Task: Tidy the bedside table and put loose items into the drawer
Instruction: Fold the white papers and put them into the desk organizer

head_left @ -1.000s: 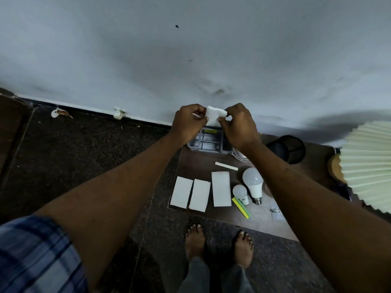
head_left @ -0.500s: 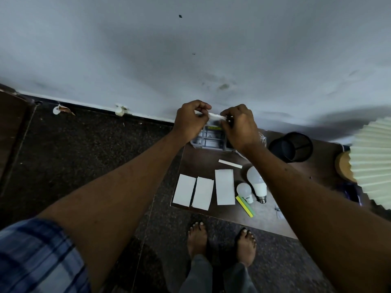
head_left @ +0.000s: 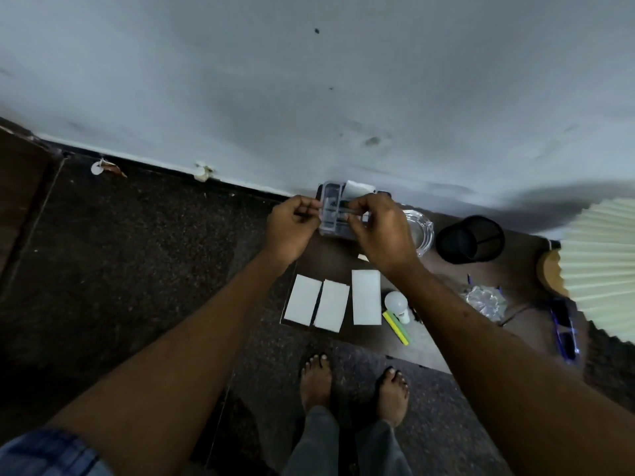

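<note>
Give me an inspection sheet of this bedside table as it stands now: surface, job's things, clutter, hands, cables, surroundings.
Surface: dark brown table top, crowded.
Job's things: three white cards flat in a row near the front edge; white bulb lying by a yellow-green strip; clear compartment box at the back with a white paper on it. No drawer in view.
Clutter: glass ashtray, black mesh cup, crumpled clear wrapper, blue glasses.
Hands: left hand and right hand over the box, fingers pinched; what they pinch is unclear.
Cables: dark cord by the wrapper.
Surroundings: grey wall, speckled floor, pleated lampshade at right.
</note>
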Demonstrator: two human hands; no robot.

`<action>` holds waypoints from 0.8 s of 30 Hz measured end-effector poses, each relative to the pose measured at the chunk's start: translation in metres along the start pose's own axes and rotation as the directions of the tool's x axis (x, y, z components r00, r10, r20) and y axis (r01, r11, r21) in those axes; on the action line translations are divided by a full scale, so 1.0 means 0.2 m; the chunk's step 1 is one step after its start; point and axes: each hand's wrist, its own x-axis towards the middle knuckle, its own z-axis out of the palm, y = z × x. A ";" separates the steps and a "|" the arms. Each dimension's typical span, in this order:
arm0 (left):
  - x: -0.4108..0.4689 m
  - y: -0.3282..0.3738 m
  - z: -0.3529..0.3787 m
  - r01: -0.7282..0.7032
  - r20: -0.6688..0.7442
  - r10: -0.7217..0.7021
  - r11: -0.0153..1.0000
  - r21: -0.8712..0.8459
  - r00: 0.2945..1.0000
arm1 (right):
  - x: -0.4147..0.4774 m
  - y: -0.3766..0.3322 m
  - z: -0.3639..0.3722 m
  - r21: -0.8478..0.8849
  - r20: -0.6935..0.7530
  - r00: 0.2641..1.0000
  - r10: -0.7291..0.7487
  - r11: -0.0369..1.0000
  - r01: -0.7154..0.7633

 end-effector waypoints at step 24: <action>-0.32 -0.65 -0.13 0.501 0.010 -0.503 0.863 0.069 0.864 | -0.54 0.05 0.62 -0.403 0.470 0.843 0.261 0.913 -0.058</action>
